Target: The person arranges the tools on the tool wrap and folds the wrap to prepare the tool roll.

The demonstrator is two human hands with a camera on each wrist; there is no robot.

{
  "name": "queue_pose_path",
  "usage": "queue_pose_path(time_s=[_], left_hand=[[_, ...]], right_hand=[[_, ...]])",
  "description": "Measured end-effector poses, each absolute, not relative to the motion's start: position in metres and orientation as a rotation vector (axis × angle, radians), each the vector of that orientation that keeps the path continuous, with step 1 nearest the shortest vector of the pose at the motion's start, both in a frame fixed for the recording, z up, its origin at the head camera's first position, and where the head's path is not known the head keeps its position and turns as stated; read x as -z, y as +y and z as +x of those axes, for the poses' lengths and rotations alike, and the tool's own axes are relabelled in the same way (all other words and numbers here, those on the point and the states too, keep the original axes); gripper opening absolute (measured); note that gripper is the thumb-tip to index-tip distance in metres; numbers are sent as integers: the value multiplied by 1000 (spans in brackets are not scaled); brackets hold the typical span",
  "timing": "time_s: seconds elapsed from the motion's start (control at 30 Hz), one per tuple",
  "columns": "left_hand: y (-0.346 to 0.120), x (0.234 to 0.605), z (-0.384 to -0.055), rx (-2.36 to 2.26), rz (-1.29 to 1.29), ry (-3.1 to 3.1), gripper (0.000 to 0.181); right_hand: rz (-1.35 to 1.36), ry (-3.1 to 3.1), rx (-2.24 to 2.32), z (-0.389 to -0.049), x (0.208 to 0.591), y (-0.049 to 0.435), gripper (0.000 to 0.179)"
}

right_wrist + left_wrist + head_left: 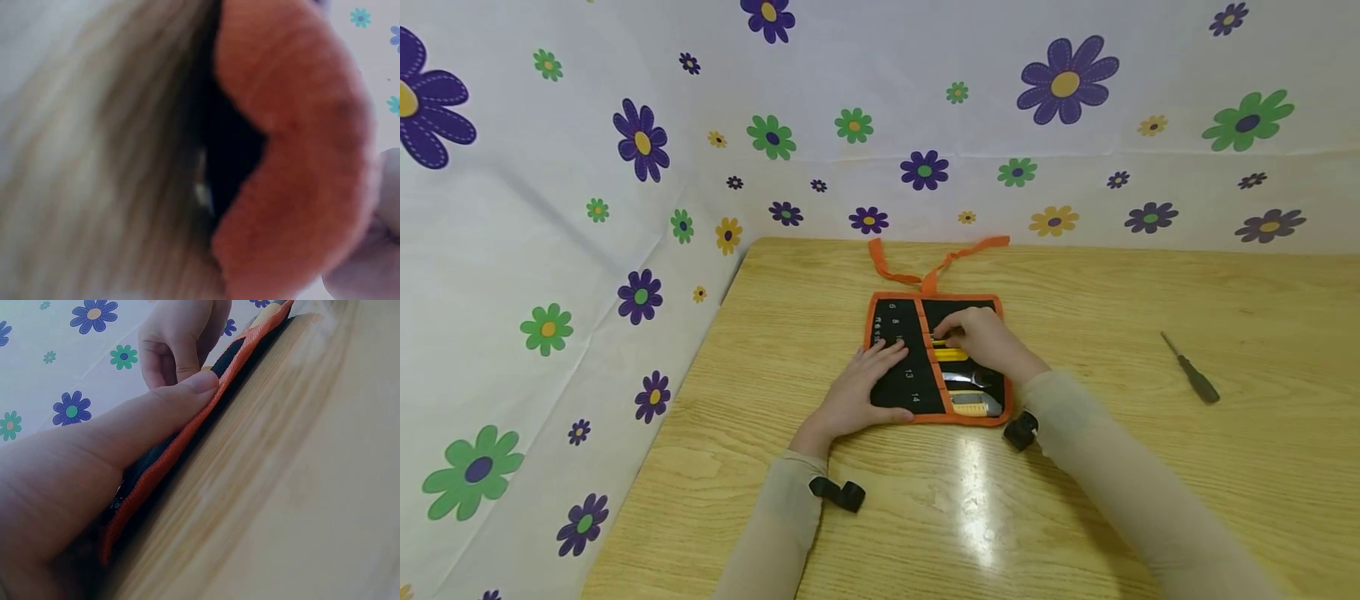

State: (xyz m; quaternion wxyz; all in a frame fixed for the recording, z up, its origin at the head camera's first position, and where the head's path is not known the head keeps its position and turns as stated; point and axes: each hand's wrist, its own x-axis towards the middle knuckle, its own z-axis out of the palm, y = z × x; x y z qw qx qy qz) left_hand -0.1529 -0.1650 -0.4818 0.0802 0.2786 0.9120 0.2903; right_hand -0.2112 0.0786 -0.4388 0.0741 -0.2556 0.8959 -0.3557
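A black tool roll with orange trim and printed numbers lies unrolled on the table. My left hand rests on its left half with fingers spread; in the left wrist view the left thumb presses its orange edge. My right hand is over the right-hand pockets, fingertips pinching a slim tool with a yellow part, mostly hidden. Below it, a yellow tool, a wrench and a utility knife sit in the pockets. Blurred orange trim fills much of the right wrist view.
A screwdriver with a dark handle lies on the wooden table at the right. Orange ties spread out behind the roll. Flower-patterned white sheeting stands along the back and left.
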Motion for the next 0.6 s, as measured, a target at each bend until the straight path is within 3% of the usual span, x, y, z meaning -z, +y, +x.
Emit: queue_pose_path(time_s=[0.27,0.6], left_hand=[[-165,482,-153,-870,842,2740,93],[-165,483,-153,-863,834,2748,94]], right_hand=[[-699,2706,1073,-205,439,96,25],[-578,2808,1057,-182,432,157,27]])
